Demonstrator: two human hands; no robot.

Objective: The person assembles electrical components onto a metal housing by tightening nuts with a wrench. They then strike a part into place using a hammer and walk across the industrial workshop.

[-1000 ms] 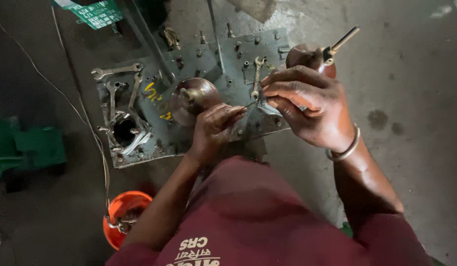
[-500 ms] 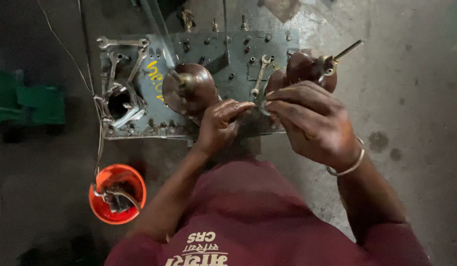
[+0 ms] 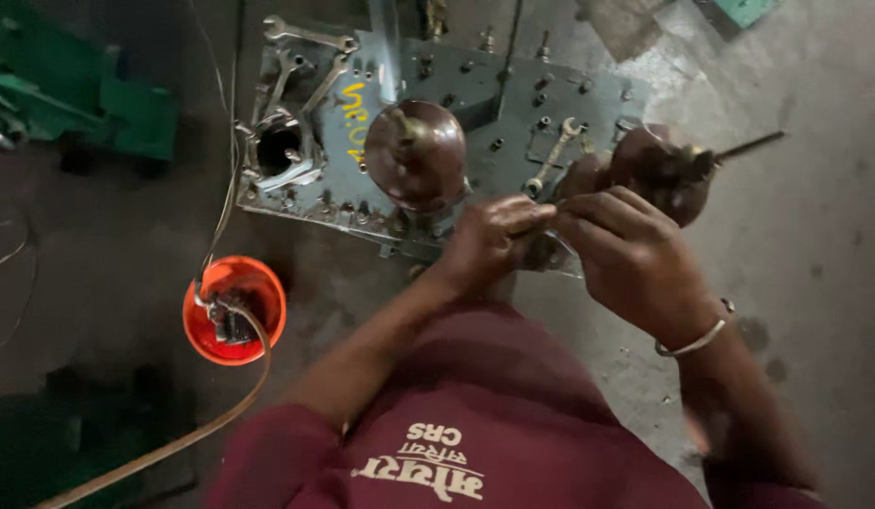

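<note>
Grey-blue metal plate (image 3: 513, 94) lies flat on the concrete floor (image 3: 833, 236) in front of the person, studded with bolts and carrying two brown domed insulators.

At the far left a green metal frame (image 3: 89, 104) is cut off by the picture's edge. Below it an orange bowl (image 3: 232, 311) sits on the floor with dark parts inside that are too dim to name, and a cable (image 3: 173, 443) runs over its rim. On the plate's left end, spanners (image 3: 305, 57) lie beside a round opening (image 3: 279, 149). Next comes the left insulator (image 3: 417, 151), standing on the plate. A small spanner (image 3: 550, 155) lies between it and the right insulator (image 3: 659, 170), whose rod sticks out to the right.

The left hand (image 3: 489, 240) and the right hand (image 3: 635, 259) meet at the plate's near edge, fingers curled in and pinching something small between them; what it is stays hidden by the fingers and by blur. A metal bangle (image 3: 692, 337) circles the right wrist. The maroon shirt (image 3: 475, 424) covers the plate's near corner.

Compared with half a second ago, the view has swung: the bowl and plate sit further right and lower, and the hands remain joined at the same spot.
</note>
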